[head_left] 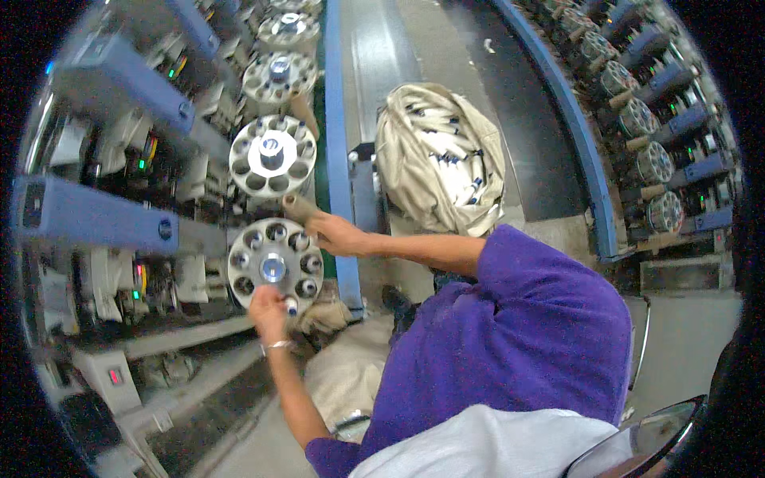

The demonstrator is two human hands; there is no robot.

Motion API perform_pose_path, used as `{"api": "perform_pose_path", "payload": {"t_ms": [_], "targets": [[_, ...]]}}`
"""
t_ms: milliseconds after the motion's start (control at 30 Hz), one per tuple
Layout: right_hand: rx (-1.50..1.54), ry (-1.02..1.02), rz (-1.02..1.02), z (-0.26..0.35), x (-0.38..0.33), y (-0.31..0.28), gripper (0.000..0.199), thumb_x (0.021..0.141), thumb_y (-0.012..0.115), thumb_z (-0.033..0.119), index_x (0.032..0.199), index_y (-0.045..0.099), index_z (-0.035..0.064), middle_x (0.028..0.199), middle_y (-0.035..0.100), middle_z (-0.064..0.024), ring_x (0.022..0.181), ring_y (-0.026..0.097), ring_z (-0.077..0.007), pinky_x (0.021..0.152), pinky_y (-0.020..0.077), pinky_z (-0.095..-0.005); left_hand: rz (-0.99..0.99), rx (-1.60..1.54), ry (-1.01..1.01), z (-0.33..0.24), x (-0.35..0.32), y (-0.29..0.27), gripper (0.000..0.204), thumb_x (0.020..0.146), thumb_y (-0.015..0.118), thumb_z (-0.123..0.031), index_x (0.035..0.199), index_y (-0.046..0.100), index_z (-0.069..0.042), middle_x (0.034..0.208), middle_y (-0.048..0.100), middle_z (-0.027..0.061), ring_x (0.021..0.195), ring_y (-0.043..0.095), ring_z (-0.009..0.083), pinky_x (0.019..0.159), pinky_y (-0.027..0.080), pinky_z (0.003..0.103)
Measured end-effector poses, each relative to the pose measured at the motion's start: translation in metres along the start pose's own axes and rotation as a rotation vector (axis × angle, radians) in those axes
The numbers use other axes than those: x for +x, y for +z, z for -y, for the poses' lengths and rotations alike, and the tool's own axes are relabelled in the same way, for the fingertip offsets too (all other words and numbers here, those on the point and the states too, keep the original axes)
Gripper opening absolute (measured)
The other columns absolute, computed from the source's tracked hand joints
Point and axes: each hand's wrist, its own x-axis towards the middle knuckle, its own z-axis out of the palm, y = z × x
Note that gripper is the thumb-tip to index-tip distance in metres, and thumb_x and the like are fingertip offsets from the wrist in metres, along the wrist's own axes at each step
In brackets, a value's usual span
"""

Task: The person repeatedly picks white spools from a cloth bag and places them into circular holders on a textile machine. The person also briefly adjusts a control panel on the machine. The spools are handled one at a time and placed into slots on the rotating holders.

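Hands on a round magazine disc (275, 265), left of the blue rail (339, 159). Left hand (268, 309) raised to the disc's near rim, fingers curled and pinching a small white bobbin (292, 305) at a lower pocket; bobbin tip poking out just right of the fingertips. Bracelet (279, 344) seen on that wrist. Right hand (335, 233) set at the disc's upper right edge, fingers closed around a tan tube (300, 207), the tube sticking out up and left from the grip, angled above the disc's rim. Second disc (272, 155) mounted just farther along the machine, more beyond it. Cloth sack (441, 159) of white bobbins stood right of the rail, beyond the right forearm. Purple sleeve (526, 263) covering the right upper arm. Another machine row (637, 119) ran along the far right.
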Motion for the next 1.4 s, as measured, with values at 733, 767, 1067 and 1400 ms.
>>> {"api": "perform_pose_path", "payload": {"t_ms": [733,767,1067,1400], "targets": [[-0.601,0.747,-0.406,-0.347,-0.150,-0.268,0.037,0.071,0.056,-0.002,0.107,0.051,-0.0017,0.104,0.053,-0.0220,0.100,0.053,-0.0391,0.085,0.0453,-0.0457,0.740,0.443,0.578,-0.133,0.143,0.514,0.021,0.079,0.054,-0.001,0.095,0.066,-0.005,0.095,0.065,0.0158,0.089,0.062,0.0345,0.079,0.050,0.044],[-0.684,0.712,-0.404,-0.355,-0.147,-0.267,0.036,0.072,0.056,-0.002,0.108,0.051,-0.0019,0.105,0.053,-0.0224,0.099,0.053,-0.0398,0.084,0.0460,-0.0459,0.731,0.516,0.527,-0.123,0.144,0.543,0.022,0.080,0.055,-0.003,0.099,0.066,-0.006,0.098,0.065,0.0172,0.092,0.062,0.0353,0.080,0.050,0.043],[-0.348,0.779,-0.391,-0.321,-0.162,-0.306,0.050,0.082,0.066,0.019,0.128,0.051,0.0059,0.102,0.064,-0.0190,0.088,0.063,-0.0345,0.077,0.0506,-0.0409,0.262,0.262,-0.454,-0.078,0.150,0.698,0.053,0.080,0.066,-0.019,0.119,0.046,0.012,0.111,0.055,0.0336,0.105,0.055,0.0421,0.094,0.043,0.043],[-0.301,0.739,-0.607,-0.326,-0.117,-0.353,0.039,0.081,0.060,0.012,0.115,0.049,-0.0030,0.120,0.048,-0.0205,0.105,0.051,-0.0358,0.089,0.0429,-0.0381,0.225,0.627,-0.641,-0.101,0.168,0.720,0.075,0.070,0.069,-0.053,0.118,0.054,0.002,0.115,0.059,0.0232,0.107,0.058,0.0357,0.091,0.049,0.042]]}}
